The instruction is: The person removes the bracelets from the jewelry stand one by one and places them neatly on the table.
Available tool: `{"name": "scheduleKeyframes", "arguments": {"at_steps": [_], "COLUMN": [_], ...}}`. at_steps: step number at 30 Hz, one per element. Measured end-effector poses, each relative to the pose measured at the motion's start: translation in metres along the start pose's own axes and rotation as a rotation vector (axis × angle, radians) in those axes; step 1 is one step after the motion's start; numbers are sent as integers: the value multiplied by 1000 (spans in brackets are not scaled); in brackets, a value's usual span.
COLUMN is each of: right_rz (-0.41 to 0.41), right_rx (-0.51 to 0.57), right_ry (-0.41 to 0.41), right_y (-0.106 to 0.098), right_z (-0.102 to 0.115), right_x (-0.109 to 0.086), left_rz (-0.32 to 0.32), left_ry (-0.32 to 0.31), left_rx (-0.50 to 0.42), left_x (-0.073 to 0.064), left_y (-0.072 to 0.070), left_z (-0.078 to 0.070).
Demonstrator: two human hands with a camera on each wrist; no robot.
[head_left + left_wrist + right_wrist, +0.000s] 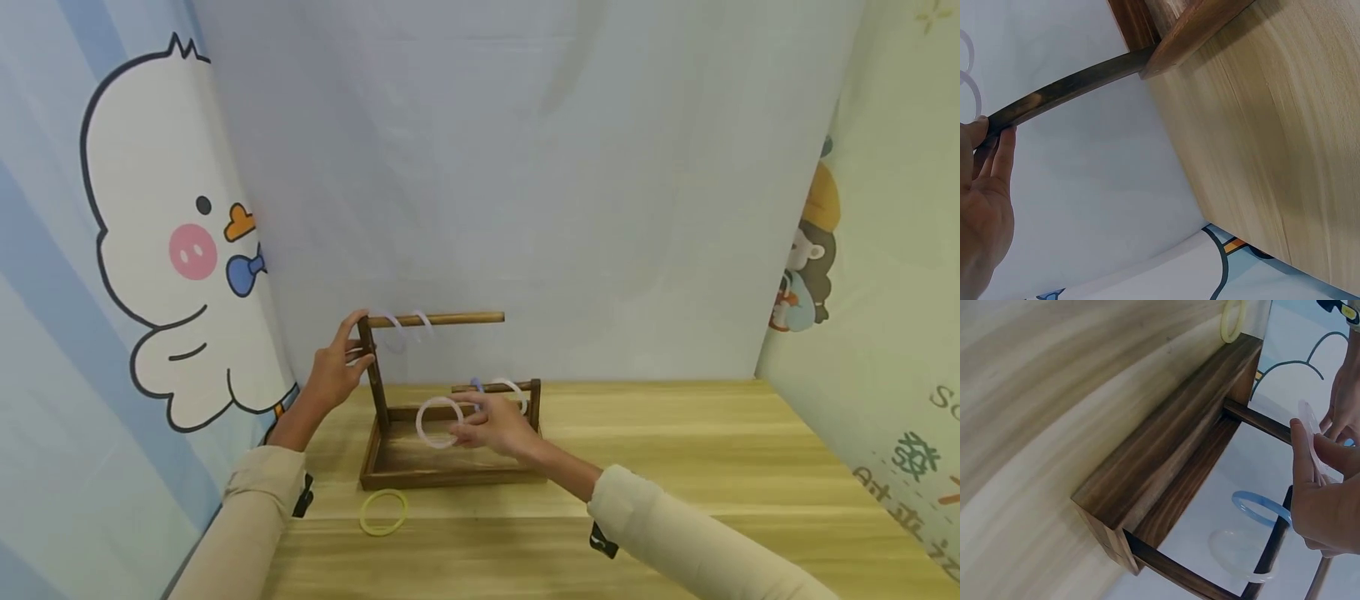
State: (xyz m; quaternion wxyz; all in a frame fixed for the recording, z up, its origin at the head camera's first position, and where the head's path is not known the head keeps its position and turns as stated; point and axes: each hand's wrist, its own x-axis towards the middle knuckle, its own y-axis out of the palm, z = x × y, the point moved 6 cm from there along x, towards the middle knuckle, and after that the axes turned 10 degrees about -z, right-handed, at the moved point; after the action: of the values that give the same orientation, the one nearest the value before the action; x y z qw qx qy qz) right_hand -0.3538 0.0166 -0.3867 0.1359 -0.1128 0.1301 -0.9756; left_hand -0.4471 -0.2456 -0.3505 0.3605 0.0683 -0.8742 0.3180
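Note:
A dark brown wooden rack has a tray-like base, a tall post with an upper bar, and a shorter lower bar. My left hand grips the tall post near its top, thumb and fingers on either side. Two pale translucent rings hang on the upper bar close to that hand. Over the base, my right hand pinches a pale pinkish ring between thumb and fingers. Behind it, a blue ring and a whitish clear ring hang on the lower bar.
A yellow ring lies on the wood-grain table in front of the rack's left corner. Behind the table hangs a plain pale curtain. Printed cloths flank it, with a white cartoon bird on the left one.

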Motion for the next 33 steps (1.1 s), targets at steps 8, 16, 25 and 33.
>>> {"name": "scheduleKeyframes", "arguments": {"at_steps": [8,16,25,33], "right_rz": [48,65,104,98], "right_rx": [-2,14,39,41], "right_ry": [20,40,69,101], "right_y": [13,26,37,48], "right_z": [-16,-31,-48,-61], "right_x": [-14,-22,-29,-38], "left_rz": [20,20,25,23], "left_ry": [-32,-44,-39,-27], "left_rx": [4,-2,-1,-7], "left_x": [-2,0,3,1], "left_y": [2,1,1,1], "left_z": [5,8,7,7]}}
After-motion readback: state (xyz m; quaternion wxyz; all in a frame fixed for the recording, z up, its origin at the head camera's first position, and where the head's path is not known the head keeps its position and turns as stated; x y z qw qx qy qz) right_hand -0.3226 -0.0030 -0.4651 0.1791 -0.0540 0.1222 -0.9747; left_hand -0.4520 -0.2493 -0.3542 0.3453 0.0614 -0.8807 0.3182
